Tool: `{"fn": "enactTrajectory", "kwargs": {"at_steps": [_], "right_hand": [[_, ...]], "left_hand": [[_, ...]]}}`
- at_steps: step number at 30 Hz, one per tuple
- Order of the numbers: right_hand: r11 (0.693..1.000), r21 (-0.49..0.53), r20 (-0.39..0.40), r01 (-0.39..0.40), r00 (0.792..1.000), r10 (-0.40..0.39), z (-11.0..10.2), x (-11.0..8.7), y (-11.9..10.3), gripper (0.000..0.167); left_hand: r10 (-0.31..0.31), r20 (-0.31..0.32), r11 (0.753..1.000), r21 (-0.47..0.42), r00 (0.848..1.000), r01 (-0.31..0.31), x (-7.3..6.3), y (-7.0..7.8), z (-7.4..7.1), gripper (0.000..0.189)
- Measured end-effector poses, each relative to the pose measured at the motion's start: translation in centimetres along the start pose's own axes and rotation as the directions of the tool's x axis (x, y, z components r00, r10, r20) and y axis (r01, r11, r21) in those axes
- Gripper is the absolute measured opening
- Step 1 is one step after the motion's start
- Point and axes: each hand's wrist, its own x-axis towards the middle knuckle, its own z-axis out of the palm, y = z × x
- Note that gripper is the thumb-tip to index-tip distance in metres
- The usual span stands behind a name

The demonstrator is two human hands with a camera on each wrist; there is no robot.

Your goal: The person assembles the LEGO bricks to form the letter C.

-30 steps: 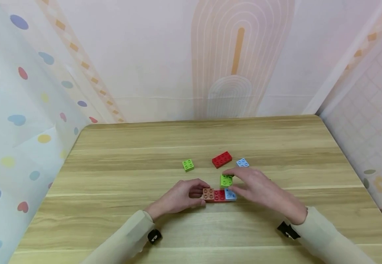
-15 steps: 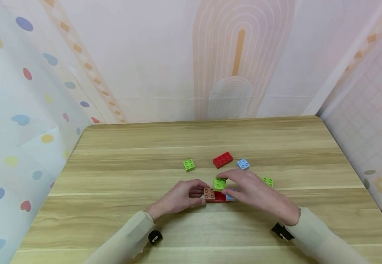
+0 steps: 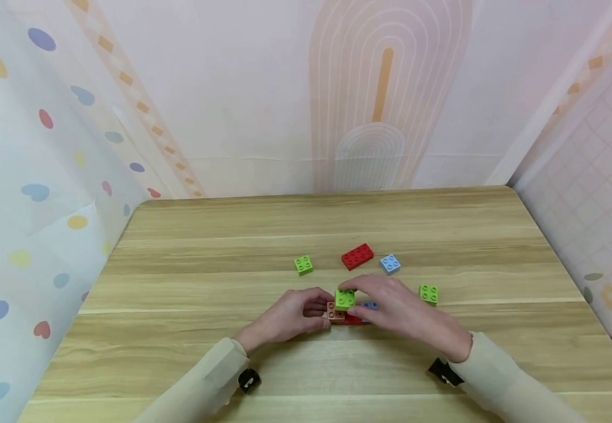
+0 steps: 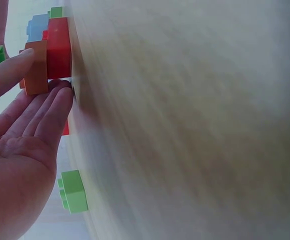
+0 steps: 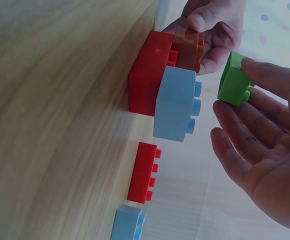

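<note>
My right hand pinches a green toy building brick between thumb and fingers. In the right wrist view this brick is held apart from the bricks below, its hollow underside facing their studs. My left hand holds a brown brick at the left end of a small assembly, thumb on its near side and fingers behind. The brown brick and a light blue brick sit on opposite ends of a long red brick lying on the table. Red studs show between them; the head view partly hides the assembly behind my right hand.
Farther back on the wooden table lie a loose green brick, a long red brick and a light blue brick. Another green brick lies right of my right hand. Patterned cloth walls stand around the table.
My right hand has moved left with the green brick, from above the light blue brick to over the brown brick's right part. The left hand has stayed in place on the brown brick.
</note>
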Motion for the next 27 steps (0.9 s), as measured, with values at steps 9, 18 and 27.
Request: {"fn": "enactTrajectory", "kwargs": {"at_steps": [9, 18, 27], "right_hand": [[1.000, -0.012, 0.021, -0.006, 1.000, 0.006, 0.5, 0.4, -0.1, 0.038], [1.000, -0.003, 0.032, -0.007, 0.999, 0.007, 0.9, 0.8, -0.2, 0.036], [1.000, -0.015, 0.059, -0.019, 0.998, 0.020, 1.2, 1.2, -0.1, 0.035]], "left_hand": [[0.021, 0.004, 1.000, 0.002, 1.000, -0.021, 0.0, -0.1, 0.0, 0.034], [0.063, -0.008, 0.998, 0.004, 0.998, -0.063, 0.0, -0.2, 0.0, 0.032], [0.057, -0.019, 0.998, -0.013, 0.998, -0.058, 0.0, -0.2, 0.1, 0.029]]}}
